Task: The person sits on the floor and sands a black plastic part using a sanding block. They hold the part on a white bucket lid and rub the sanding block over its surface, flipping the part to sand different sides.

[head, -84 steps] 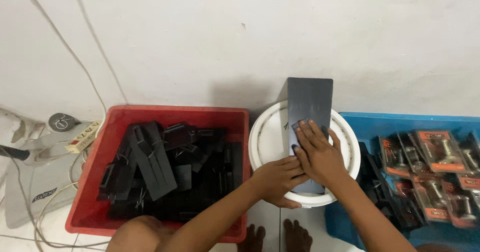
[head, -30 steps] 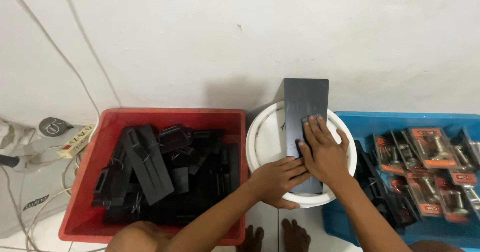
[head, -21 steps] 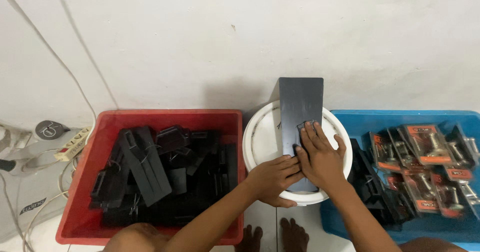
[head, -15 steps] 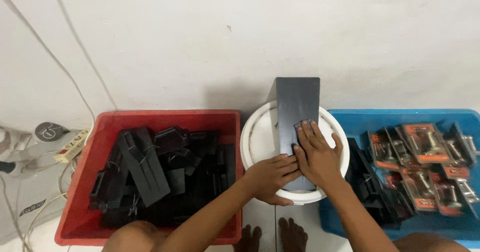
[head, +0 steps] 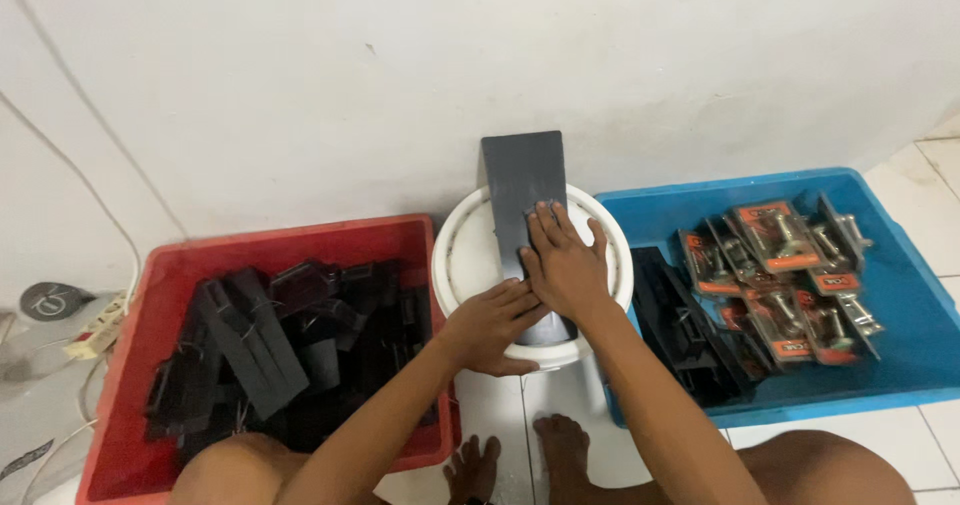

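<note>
The right hand [head: 563, 265] hides the middle of the dark flat panel [head: 524, 185]. The blue bin [head: 905, 295] runs off the right edge; its packets [head: 770, 240] are too small to identify.

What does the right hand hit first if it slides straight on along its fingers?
Right hand lies flat on the dark panel; fingers point up it. Beyond its top edge, probably the white wall, though depth is unclear.

I see a dark grey panel [head: 523, 190] on a white bucket [head: 462, 265], a red crate [head: 160, 275] of black parts [head: 255, 340], and a blue crate [head: 900, 295] with orange-and-clear packs [head: 775, 240].
</note>
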